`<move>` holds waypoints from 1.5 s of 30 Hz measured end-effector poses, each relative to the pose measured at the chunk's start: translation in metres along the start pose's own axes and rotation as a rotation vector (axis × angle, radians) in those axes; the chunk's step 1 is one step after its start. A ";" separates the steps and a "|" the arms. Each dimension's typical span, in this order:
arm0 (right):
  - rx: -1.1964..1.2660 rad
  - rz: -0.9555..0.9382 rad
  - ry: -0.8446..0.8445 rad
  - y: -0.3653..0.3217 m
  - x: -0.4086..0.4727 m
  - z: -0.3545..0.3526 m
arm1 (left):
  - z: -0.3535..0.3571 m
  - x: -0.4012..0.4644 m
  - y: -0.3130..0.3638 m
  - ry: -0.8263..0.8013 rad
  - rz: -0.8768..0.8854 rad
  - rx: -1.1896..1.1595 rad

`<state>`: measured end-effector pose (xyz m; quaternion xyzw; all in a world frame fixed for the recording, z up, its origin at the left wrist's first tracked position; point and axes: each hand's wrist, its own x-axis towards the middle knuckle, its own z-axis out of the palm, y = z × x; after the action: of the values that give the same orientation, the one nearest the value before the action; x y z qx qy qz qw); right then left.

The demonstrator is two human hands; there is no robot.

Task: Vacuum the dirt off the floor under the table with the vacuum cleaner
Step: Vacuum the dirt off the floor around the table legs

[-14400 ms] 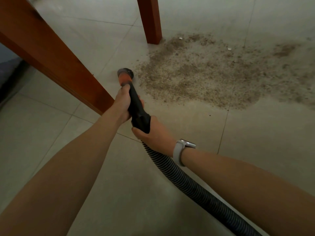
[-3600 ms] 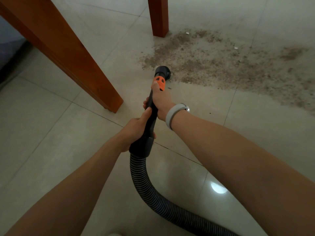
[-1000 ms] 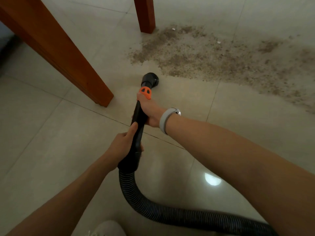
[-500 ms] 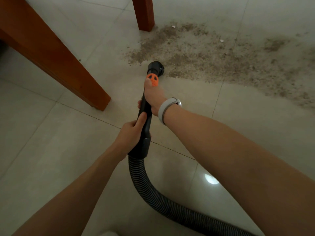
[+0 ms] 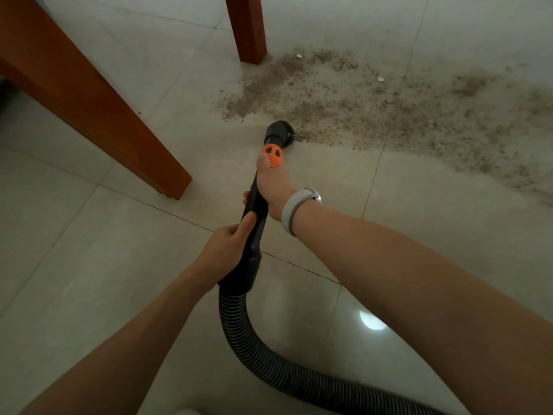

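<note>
vacuum cleaner wand (image 5: pixel 254 211) gripped by both hands, left hand (image 5: pixel 226 250) behind right hand (image 5: pixel 273 187), nozzle (image 5: pixel 279 133) at dirt (image 5: pixel 374 106) edge.

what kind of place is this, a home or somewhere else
Probably a room in a home, perhaps a dining area, though that is a guess: pale glossy floor tiles, the wooden table legs, and a household vacuum hose at a patch of dirt.

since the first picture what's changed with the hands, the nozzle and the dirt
The hands swapped places on the wand: the right hand now grips the front by the orange collar, the left hand the rear near the hose. The nozzle moved from the dirt patch's left edge to its near edge. The dirt nearest the person is gone; the rest remains. Both table legs stayed put.
</note>
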<state>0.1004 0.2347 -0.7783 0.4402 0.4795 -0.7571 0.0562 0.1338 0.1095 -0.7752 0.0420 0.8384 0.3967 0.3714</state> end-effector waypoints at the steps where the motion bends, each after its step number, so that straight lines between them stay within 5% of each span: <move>1: 0.000 0.002 0.009 0.000 0.000 -0.002 | 0.001 0.000 0.001 -0.005 0.004 0.002; 45: 0.178 0.039 0.139 -0.006 -0.027 -0.091 | 0.052 -0.002 0.033 -0.169 0.146 0.206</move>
<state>0.1692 0.2990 -0.7685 0.5042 0.4045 -0.7630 -0.0016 0.1614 0.1643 -0.7721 0.1743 0.8351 0.3295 0.4046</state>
